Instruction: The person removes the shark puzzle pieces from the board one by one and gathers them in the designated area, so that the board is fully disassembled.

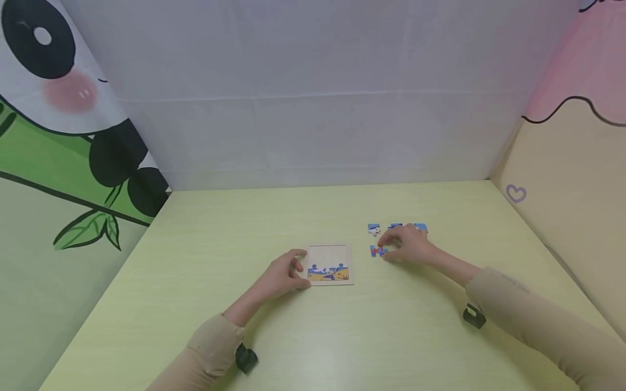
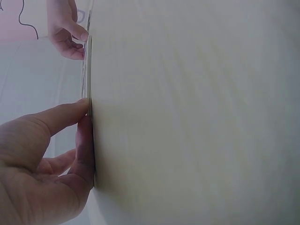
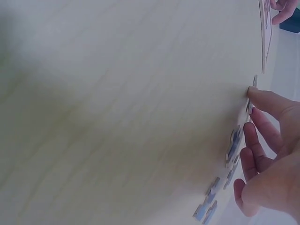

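A small square wooden puzzle tray [image 1: 352, 266] lies flat on the table, with assembled blue and yellow pieces [image 1: 329, 273] along its near side and bare wood above them. My left hand [image 1: 280, 276] holds the tray by its left edge, thumb at the near corner and index finger at the far one. To the right of the tray, my right hand [image 1: 408, 244] pinches a red and blue jigsaw piece [image 1: 374, 251] between thumb and index finger, low over the table. In the right wrist view the other fingers curl loosely beside more pieces [image 3: 233, 143].
Behind the right hand lie several loose jigsaw pieces, among them a blue and white one [image 1: 374, 228] and a light blue one [image 1: 421, 227], partly hidden by the hand. A pale curtain [image 1: 313, 136] stands at the table's [image 1: 235, 217] far edge, with printed cloth on both sides.
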Demonstrator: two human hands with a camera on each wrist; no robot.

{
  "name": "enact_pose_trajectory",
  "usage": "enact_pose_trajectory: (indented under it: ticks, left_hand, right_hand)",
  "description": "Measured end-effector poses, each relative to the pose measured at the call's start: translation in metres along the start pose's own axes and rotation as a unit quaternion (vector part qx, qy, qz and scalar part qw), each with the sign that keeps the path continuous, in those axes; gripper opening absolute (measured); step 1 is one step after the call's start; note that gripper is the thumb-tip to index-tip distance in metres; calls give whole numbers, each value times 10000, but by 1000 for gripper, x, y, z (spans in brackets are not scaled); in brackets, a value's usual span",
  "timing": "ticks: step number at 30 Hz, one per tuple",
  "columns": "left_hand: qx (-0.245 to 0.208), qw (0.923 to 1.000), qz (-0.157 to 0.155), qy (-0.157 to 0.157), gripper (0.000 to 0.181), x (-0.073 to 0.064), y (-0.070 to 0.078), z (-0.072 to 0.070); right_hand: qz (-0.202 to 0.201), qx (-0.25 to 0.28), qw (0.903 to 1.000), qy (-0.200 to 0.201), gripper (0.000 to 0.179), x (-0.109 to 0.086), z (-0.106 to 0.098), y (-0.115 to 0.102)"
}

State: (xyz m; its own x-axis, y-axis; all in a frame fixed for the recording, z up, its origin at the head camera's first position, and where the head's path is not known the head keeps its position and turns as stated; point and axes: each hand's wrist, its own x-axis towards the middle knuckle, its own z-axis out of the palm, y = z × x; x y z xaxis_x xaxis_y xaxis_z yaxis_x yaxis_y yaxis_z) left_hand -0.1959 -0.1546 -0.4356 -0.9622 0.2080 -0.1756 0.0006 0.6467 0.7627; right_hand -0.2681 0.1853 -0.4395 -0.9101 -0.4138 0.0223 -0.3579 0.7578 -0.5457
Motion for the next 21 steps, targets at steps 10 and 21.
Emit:
enact_pose_trajectory:
  ticks: [10, 21]
  left_hand:
    - [-48, 10000, 36, 7, 74, -2, 1, -1]
    - [-38, 10000, 23, 17, 74, -2, 1, -1]
  right_hand:
    - [-82, -9, 10000, 42, 25, -2, -2, -2]
    - [-146, -267, 9994, -142, 41, -4, -5, -5]
